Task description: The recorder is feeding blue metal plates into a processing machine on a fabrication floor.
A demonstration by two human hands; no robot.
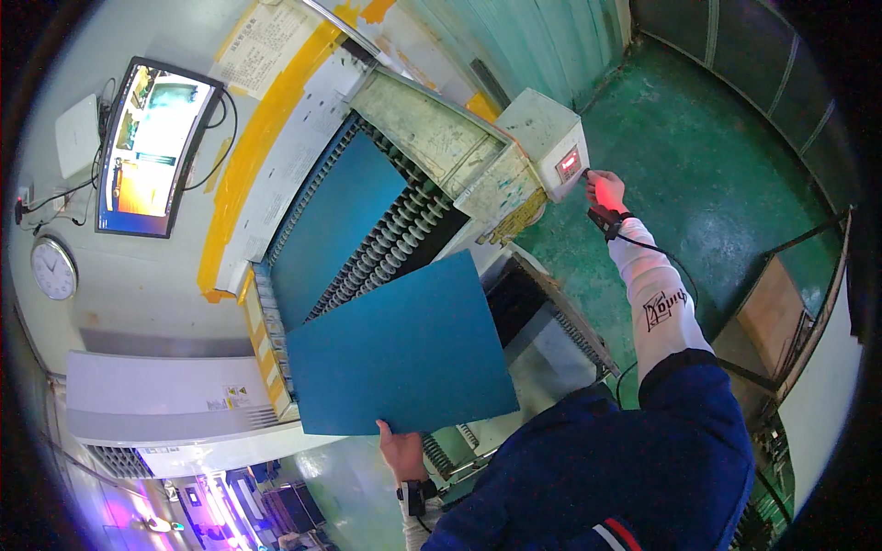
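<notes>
Worker's left hand [402, 455]: grasping blue board [404, 358] by its near edge, thumb on top | Blue board: extends ahead of that hand | Second board [340, 207]: farther beyond, beside ridged rollers [393, 236] | Right hand [605, 190]: fingers curled, white control box [540, 133] just left; whether gripping anything, cannot tell

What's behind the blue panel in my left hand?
Past its upper edge, ridged rollers and a second blue panel show; whatever the held panel covers can't be seen.
</notes>
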